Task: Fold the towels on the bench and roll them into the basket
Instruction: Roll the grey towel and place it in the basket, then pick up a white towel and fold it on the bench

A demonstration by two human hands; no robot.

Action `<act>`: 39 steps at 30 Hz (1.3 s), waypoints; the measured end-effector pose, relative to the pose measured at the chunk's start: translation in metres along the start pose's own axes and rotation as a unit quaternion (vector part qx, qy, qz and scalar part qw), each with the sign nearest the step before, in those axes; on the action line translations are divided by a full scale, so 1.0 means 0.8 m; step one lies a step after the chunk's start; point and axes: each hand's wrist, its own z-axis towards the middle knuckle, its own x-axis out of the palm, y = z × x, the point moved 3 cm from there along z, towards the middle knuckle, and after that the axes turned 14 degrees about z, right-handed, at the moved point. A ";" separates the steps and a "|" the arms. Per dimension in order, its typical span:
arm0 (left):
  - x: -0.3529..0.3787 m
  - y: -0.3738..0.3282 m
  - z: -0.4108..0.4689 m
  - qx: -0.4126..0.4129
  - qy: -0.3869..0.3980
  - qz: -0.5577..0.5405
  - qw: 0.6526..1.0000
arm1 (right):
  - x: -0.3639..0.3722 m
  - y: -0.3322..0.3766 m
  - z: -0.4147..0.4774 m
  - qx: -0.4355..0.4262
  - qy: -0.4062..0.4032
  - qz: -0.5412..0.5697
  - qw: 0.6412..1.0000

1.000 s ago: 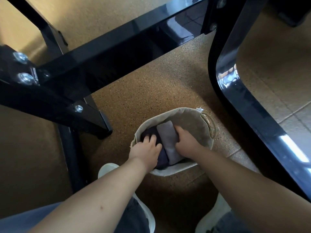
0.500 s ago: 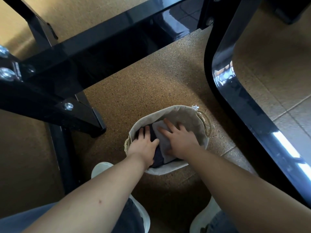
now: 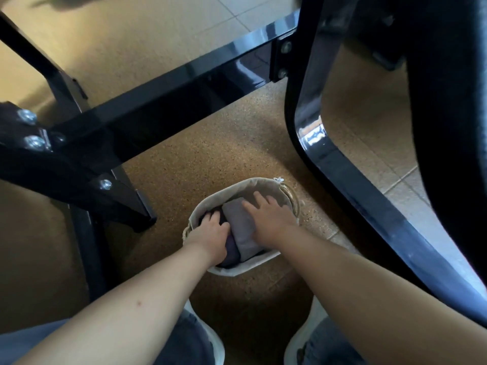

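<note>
Between two white shoes, the basket stands on the speckled cork floor. Its pale cloth lining is folded over the rim, and a woven handle shows on its far right side. Inside lie a grey towel, rolled and set lengthways, and a dark purple towel pressed against the grey one's left side. The left hand lies on the dark purple towel with its fingers bent down toward the basket's left wall; I cannot tell whether they grip. The right hand rests flat over the grey towel's right edge, fingers straight and spread. There are two shoes, two hands, two towels and one basket. Beyond the basket stands the black metal bench frame.
</note>
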 end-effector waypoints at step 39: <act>-0.363 -0.131 -0.248 0.157 -0.462 -0.081 0.869 | -0.308 -0.042 -0.399 -0.118 -0.369 0.167 0.907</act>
